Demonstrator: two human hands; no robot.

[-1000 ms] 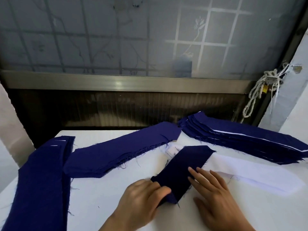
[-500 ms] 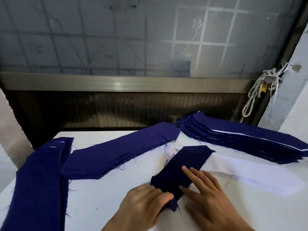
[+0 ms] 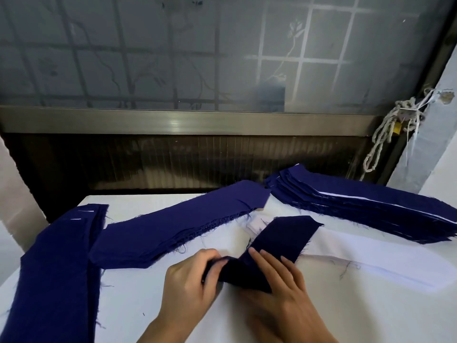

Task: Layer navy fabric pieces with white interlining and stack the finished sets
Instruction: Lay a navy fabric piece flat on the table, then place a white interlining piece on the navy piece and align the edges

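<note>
Left hand pinches navy piece near end; right hand fingers flat on it, over interlining.

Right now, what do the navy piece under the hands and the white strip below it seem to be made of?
Navy piece: seemingly woven cloth, matte; loose threads fray along its cut edges. White strip: thin, smooth sheet lying flat, perhaps nonwoven interlining; edges look clean, texture too fine to tell.

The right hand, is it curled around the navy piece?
No, the right hand lies with straight fingers flat on the navy piece.
</note>
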